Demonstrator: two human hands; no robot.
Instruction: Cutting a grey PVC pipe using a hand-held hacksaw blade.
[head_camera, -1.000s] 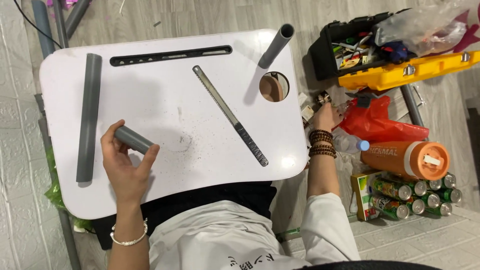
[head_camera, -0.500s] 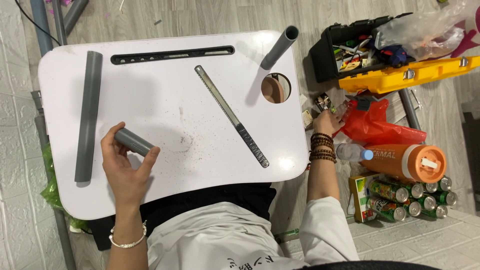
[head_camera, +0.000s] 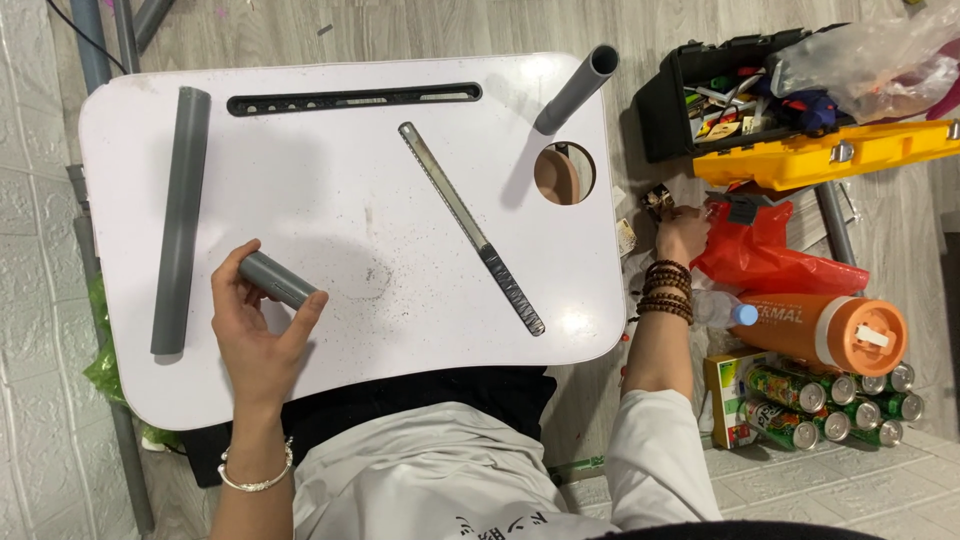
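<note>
Little moved: left hand (head_camera: 255, 335) still pinches short pipe (head_camera: 277, 280) (right hand (head_camera: 683, 232) grip unclear).

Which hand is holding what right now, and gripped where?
Left hand holds the short grey pipe piece, fingertips at both ends. Right hand reaches down among small items on the floor beside the red bag; any hold cannot be told.
</note>
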